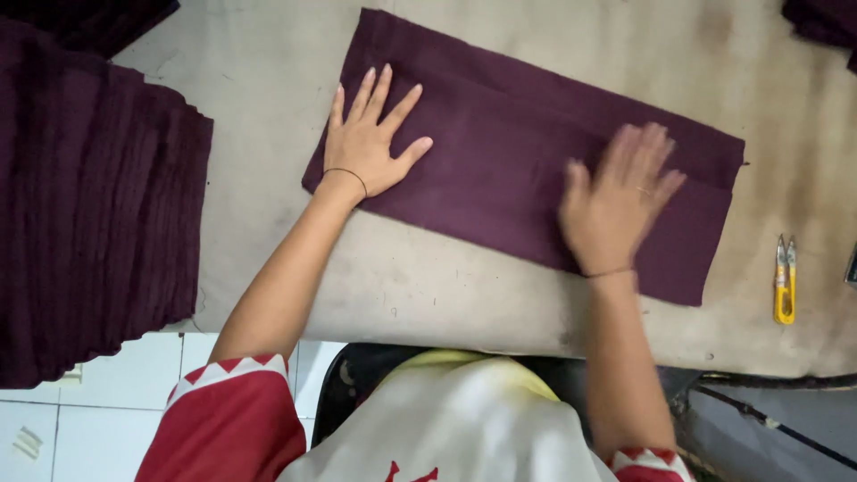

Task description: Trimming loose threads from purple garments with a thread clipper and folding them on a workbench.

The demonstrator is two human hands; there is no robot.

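A folded dark maroon cloth (509, 134) lies flat across the worn beige table (268, 71). My left hand (368, 143) presses flat on the cloth's left end, fingers spread, a thin dark band at the wrist. My right hand (618, 201) lies flat on the right part of the cloth, fingers apart and blurred by motion, with a ring on one finger and a thin band at the wrist. Neither hand grips anything.
A tall stack of the same maroon cloth (89, 205) fills the left side and overhangs the table edge. Yellow thread snips (785, 281) lie at the right. More dark cloth (826, 22) shows at the top right corner. White floor tiles (98, 402) lie below left.
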